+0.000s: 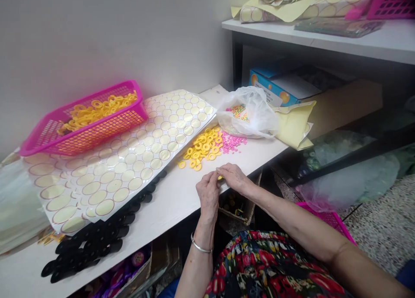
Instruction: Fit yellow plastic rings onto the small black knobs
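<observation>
Our grip, fingertips of left hand (208,190) and right hand (234,177) pinched closely together, appears closed on a small yellow piece (220,177) near the tabletop (181,190) edge, where uneven finger pressure could drop it into the cardboard box (251,206) below.

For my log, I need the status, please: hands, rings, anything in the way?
Left hand, right hand together at yellow piece, grip mostly hidden. Yellow rings heaped beyond, pink beads alongside. Bag beside beads, not blocking hands.
</observation>
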{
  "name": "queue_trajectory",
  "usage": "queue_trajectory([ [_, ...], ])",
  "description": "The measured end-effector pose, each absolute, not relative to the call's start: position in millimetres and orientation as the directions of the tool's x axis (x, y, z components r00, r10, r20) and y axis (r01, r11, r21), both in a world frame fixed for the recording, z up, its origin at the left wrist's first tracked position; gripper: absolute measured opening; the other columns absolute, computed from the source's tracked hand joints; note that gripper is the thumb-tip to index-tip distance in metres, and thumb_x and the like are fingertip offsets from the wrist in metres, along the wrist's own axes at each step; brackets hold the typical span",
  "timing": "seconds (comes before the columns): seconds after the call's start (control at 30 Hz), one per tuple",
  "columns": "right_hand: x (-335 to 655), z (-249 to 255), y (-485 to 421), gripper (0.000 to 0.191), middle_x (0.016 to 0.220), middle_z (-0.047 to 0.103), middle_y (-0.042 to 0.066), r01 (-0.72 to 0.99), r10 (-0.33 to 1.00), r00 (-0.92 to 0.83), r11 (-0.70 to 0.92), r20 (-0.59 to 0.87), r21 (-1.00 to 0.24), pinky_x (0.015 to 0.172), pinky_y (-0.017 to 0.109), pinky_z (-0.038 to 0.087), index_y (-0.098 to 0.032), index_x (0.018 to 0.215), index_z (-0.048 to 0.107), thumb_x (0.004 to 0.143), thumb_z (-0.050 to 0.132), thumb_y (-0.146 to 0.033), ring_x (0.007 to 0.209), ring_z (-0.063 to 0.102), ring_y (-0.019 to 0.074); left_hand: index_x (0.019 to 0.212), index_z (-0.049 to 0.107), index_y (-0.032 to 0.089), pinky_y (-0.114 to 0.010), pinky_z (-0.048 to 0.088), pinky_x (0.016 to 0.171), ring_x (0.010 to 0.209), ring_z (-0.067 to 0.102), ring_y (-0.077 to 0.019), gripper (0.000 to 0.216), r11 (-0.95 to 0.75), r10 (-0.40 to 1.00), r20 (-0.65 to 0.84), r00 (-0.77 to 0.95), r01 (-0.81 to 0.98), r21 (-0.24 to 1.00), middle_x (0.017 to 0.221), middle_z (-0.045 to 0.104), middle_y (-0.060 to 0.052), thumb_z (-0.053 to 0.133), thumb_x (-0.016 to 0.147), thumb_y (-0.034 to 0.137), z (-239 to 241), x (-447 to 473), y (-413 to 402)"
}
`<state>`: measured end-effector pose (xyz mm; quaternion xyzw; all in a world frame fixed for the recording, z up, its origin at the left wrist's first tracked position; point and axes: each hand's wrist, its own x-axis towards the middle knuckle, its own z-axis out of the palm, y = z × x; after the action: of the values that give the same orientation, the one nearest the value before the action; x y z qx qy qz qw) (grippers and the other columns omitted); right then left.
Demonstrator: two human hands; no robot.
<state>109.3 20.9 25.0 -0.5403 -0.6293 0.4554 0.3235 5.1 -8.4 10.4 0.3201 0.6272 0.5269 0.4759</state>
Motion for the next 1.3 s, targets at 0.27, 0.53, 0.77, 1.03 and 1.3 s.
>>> queue_trajectory([
  [0.27,104,7,18,0.032,0.067,0.051,0.001,0.293,0.978,-0.131,-0.115,-0.159,-0.949,0.057,0.023,0.037,-0.015,0.06,0.056,0.084,0.043,-0.033,0.062,0.046,0.0113,0.086,0.065,0.012,-0.018,0.039,0.043,0.04,0.047,-0.0071,0.032,0.269,0.901,-0.333,-0.277,-0.246,0.931,0.046,0.054,0.003,0.063,0.07,0.039,8,14,-13],
  [0.53,108,14,19,0.028,0.054,0.046,-0.001,0.047,0.895,-0.268,-0.357,-0.356,-0.933,0.047,0.022,0.039,-0.017,0.063,0.054,0.078,0.05,-0.04,0.051,0.047,0.0107,0.087,0.066,0.011,-0.021,0.043,0.043,0.041,0.051,-0.0093,0.034,0.254,0.906,-0.308,-0.29,-0.207,0.945,0.048,0.057,0.002,0.062,0.07,0.041,3,13,-12],
  [0.77,122,30,27,0.025,0.054,0.054,-0.004,0.003,0.789,-0.499,-0.412,-0.359,-0.911,0.05,0.022,0.043,-0.013,0.071,0.056,0.059,0.07,-0.031,0.049,0.051,0.0091,0.074,0.068,0.009,-0.019,0.037,0.042,0.042,0.049,-0.0081,0.024,0.343,0.901,-0.402,-0.164,-0.3,0.89,0.051,0.059,0.0,0.067,0.06,0.029,18,0,-5],
  [1.03,116,47,40,0.02,0.046,0.051,-0.007,0.259,0.732,-0.389,-0.496,-0.559,-0.829,0.044,0.021,0.042,-0.016,0.065,0.054,0.051,0.067,-0.01,0.043,0.047,0.0083,0.048,0.06,0.011,-0.02,0.029,0.038,0.039,0.044,-0.0084,0.024,0.435,0.9,-0.431,-0.061,0.066,0.898,0.044,0.054,-0.001,0.068,0.057,0.032,34,-16,19],
  [1.3,116,35,37,0.018,0.045,0.05,-0.007,0.133,0.759,-0.357,-0.535,-0.544,-0.834,0.042,0.02,0.041,-0.015,0.062,0.054,0.049,0.064,-0.009,0.043,0.047,0.008,0.051,0.063,0.011,-0.021,0.026,0.04,0.04,0.04,-0.0081,0.039,0.374,0.926,-0.349,-0.14,0.243,0.895,0.04,0.049,0.001,0.071,0.055,0.049,19,-15,22],
])
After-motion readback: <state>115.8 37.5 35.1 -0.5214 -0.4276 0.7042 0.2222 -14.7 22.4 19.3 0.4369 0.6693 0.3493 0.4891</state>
